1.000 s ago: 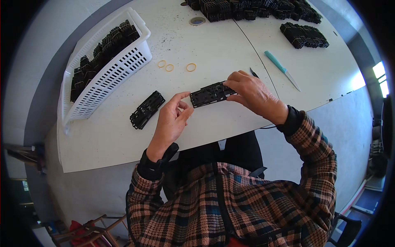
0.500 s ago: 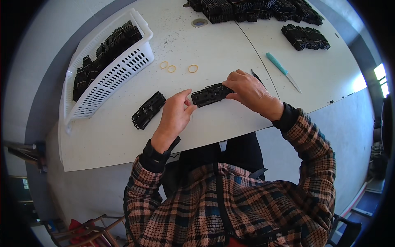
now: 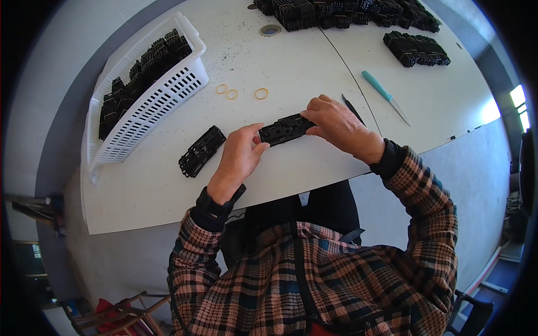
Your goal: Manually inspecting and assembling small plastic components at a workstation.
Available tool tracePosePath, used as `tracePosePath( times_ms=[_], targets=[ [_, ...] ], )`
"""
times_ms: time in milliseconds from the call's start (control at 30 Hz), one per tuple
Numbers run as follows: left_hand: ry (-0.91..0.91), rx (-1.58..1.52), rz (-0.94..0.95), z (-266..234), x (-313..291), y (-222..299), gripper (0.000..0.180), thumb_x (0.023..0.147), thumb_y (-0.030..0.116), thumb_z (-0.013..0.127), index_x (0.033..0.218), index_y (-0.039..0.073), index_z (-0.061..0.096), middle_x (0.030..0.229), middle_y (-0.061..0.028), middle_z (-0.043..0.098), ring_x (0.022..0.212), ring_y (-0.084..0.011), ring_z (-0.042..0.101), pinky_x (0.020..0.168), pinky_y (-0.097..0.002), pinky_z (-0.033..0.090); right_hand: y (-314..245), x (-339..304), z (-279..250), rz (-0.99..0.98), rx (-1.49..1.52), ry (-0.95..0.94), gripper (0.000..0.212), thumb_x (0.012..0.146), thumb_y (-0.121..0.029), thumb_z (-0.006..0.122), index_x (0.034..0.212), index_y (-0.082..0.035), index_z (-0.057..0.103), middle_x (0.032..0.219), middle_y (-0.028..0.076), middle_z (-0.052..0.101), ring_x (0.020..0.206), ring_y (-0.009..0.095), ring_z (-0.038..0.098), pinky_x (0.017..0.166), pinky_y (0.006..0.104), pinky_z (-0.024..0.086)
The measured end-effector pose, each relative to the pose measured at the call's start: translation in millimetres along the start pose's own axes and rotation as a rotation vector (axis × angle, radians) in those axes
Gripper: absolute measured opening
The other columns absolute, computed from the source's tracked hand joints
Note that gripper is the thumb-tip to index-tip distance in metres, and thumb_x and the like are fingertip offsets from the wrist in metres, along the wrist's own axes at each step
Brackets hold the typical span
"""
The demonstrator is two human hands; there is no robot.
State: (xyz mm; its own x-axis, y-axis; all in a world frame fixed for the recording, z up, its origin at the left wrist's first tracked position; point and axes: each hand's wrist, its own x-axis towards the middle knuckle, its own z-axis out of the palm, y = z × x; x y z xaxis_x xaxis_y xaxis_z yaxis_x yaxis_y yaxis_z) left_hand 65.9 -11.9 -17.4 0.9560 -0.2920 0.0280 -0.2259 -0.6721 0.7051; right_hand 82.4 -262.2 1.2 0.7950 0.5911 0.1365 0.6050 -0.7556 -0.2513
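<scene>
Between my two hands is a stack of black plastic parts (image 3: 283, 130), held level just over the white table (image 3: 269, 179). My left hand (image 3: 240, 157) closes on its left end with thumb and fingers. At the other end, my right hand (image 3: 339, 124) grips it, thumb below and fingers above. A second stack of black parts (image 3: 202, 151) lies slantwise on the table, left of my left hand. Beyond the held stack lie three yellow rubber bands (image 3: 261, 94). Just past my right hand rests a thin dark pointed tool (image 3: 352, 107), partly hidden.
A white slotted basket (image 3: 151, 117) filled with black bundles (image 3: 145, 70) stands at the left. To the right lies a knife with a turquoise handle (image 3: 376, 85). Banded black bundles (image 3: 416, 49) and a larger pile (image 3: 342, 14) are at the back, near a tape roll (image 3: 270, 30).
Both hands and the held stack have shifted very slightly to the left. The grip on both ends stays the same.
</scene>
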Motion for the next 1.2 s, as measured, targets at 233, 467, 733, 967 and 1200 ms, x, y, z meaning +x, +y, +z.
tracePosePath(
  times_ms=[233,467,733,967,1200],
  targets=[
    [-0.006,0.014,0.021,0.8,-1.1,-1.1,0.045,0.080,0.001,0.073,0.122,-0.006,0.059,0.076,-0.0081,0.062,0.058,-0.0107,0.058,0.057,-0.0247,0.048,1.2,0.3,2.3,-0.021,0.007,0.052,0.028,0.082,-0.018,0.074,0.102,0.000,0.067,0.104,0.012,0.062,0.104,0.027,0.057,0.093,0.0347,0.047],
    [-0.010,0.036,0.039,1.4,0.2,-2.5,0.043,0.080,0.001,0.072,0.120,-0.006,0.059,0.075,-0.0089,0.062,0.059,-0.0116,0.059,0.056,-0.0250,0.049,2.7,0.9,3.2,-0.042,-0.003,0.089,0.028,0.082,-0.018,0.074,0.103,-0.001,0.067,0.106,0.012,0.063,0.103,0.027,0.057,0.093,0.0347,0.047],
    [0.002,-0.003,0.014,1.1,1.2,0.1,0.039,0.077,0.004,0.074,0.113,-0.006,0.062,0.076,-0.0183,0.065,0.066,-0.0298,0.065,0.064,-0.0361,0.052,0.1,6.0,-4.0,0.009,0.030,-0.053,0.039,0.077,-0.013,0.077,0.112,0.000,0.066,0.109,0.013,0.064,0.106,0.027,0.057,0.093,0.0358,0.047],
    [0.000,-0.003,0.030,3.2,2.0,-2.7,0.037,0.077,0.003,0.073,0.111,-0.006,0.061,0.077,-0.0187,0.065,0.069,-0.0317,0.064,0.065,-0.0374,0.051,1.4,5.5,-1.7,0.008,0.041,-0.032,0.038,0.077,-0.012,0.077,0.111,0.000,0.067,0.107,0.011,0.065,0.105,0.027,0.057,0.093,0.0356,0.047],
    [-0.030,0.047,0.088,2.7,3.0,-7.9,0.037,0.084,0.000,0.068,0.119,-0.008,0.057,0.075,-0.0088,0.061,0.057,-0.0116,0.060,0.054,-0.0250,0.048,2.1,6.8,-1.8,0.010,0.031,-0.053,0.037,0.076,-0.012,0.078,0.110,0.000,0.068,0.106,0.011,0.065,0.104,0.027,0.057,0.092,0.0358,0.047]
  ],
)
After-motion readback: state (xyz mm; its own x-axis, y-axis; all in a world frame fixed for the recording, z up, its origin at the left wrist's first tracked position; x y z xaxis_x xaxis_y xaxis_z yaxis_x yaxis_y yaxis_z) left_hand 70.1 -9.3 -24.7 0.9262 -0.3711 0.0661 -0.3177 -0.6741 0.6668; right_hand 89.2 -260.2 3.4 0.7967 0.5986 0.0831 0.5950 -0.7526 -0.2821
